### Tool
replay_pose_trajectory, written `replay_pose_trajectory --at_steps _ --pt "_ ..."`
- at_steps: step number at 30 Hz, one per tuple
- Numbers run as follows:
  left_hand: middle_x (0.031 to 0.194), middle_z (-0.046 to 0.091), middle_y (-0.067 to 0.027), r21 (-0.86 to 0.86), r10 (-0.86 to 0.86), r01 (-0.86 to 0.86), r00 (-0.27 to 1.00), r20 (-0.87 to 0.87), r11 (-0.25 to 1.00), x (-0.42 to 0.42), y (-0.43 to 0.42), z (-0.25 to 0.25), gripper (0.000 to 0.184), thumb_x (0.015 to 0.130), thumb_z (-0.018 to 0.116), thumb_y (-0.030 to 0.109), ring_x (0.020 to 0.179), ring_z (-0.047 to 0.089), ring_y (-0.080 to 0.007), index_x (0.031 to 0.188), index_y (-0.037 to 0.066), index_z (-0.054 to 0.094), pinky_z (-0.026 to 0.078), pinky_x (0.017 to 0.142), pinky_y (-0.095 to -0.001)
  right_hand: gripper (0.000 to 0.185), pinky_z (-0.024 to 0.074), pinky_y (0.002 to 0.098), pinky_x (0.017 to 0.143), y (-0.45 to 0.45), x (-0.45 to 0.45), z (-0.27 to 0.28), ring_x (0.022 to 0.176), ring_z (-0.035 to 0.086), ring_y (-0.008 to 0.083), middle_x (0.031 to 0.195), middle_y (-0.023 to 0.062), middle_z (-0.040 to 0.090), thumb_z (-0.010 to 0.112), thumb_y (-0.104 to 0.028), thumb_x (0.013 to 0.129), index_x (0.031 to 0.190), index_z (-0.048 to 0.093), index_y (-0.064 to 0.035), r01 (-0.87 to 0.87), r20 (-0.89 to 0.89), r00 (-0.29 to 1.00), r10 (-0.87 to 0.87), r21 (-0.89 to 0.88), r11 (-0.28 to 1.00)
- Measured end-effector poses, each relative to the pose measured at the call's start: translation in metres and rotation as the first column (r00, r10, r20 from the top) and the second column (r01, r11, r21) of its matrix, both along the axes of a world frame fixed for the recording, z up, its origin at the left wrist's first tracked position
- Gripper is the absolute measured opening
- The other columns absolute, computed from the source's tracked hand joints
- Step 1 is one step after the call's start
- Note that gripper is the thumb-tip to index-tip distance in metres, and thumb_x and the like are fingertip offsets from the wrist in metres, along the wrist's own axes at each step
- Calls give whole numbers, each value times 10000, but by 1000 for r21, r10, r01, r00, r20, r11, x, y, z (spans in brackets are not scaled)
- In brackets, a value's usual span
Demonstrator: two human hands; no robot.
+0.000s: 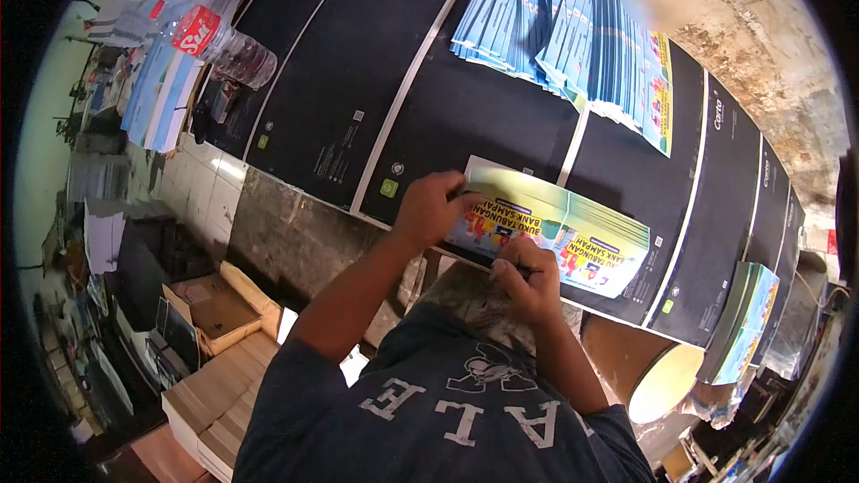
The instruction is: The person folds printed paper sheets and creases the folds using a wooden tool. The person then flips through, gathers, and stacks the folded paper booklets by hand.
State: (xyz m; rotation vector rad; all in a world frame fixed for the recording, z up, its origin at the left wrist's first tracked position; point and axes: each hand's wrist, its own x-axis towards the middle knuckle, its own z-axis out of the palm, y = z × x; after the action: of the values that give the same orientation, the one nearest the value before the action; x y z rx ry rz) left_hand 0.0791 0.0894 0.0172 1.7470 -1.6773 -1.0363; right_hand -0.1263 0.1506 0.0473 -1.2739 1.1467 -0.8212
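Head view, booklets (601, 255): lay on the table (335, 103).
Left hand (436, 207): curled at their left end; I couldn't tell whether clamped.
Right hand (530, 279): curled at them; likewise.
Near edge: I judged uneven pressure could skew them over.

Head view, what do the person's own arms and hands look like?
The left grip and right grip are bare human hands; no gloves or wristwatch show. The forearms are uncovered too. The short sleeves belong to a dark T-shirt with pale letters A, L and E and a pale line drawing.
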Motion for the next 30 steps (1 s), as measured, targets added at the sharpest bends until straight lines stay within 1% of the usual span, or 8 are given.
replay_pose_trajectory --at_steps 4,6,9,13,15,18,22,30 --pt "872 683 -130 190 -52 56 998 -24 980 5 -5 1 230 841 762 179 798 651 -325 1015 40 707 523 726 -417 178 429 308 656 -2 -3 -17 689 561 182 717 85 612 659 -112 817 693 586 -6 -16 18 1000 20 -187 982" --pt "908 690 -98 -629 -150 308 945 292 714 7 17 -11 247 831 774 184 824 660 -306 1035 62 705 531 743 -405 184 434 313 663 -2 -2 -16 687 559 177 728 86 614 643 -99 829 688 580 1 -42 -6 999 42 -261 964" --pt "1026 672 -123 -125 -149 168 978 146 978 5 4 2 337 833 777 224 996 633 -301 1116 66 685 509 881 -421 177 430 308 649 -2 -1 -13 679 554 166 730 79 612 633 -98 842 708 590 8 -18 5 1000 20 -246 969" --pt "1251 617 -159 -326 -82 148 974 209 934 7 -25 1 470 836 764 254 1247 505 -320 1271 137 631 408 1038 -492 167 420 372 638 3 -7 -18 642 533 270 699 108 575 705 -129 804 733 597 -24 -6 50 999 8 -36 999" --pt "1495 472 -90 -368 -447 663 728 519 652 14 -40 19 493 917 668 335 1432 313 -331 1387 235 557 285 1130 -552 170 421 362 622 3 -6 -10 649 541 264 712 108 571 684 -134 819 742 588 -17 -37 -13 999 36 -80 996" --pt "1576 390 32 -205 -576 798 562 594 567 22 -50 -12 433 986 531 415 1491 234 -326 1404 303 541 248 1145 -576 169 419 367 627 1 -7 -19 650 540 261 722 110 565 673 -115 821 737 566 -15 -34 107 993 57 -203 979" --pt "1585 370 75 -201 -625 816 551 553 542 28 -60 -31 434 1014 430 462 1506 204 -312 1387 286 564 213 1165 -573 175 424 392 663 -10 -2 3 654 540 290 731 119 575 623 -136 829 714 551 -25 -49 270 961 59 -43 998" --pt "1543 439 62 -261 -708 827 562 427 499 39 -70 -36 421 951 554 488 1488 267 -268 1342 340 602 207 1173 -547 192 390 460 642 -19 22 -28 628 496 357 702 127 547 593 -231 753 693 551 -54 -184 72 966 249 -485 855"
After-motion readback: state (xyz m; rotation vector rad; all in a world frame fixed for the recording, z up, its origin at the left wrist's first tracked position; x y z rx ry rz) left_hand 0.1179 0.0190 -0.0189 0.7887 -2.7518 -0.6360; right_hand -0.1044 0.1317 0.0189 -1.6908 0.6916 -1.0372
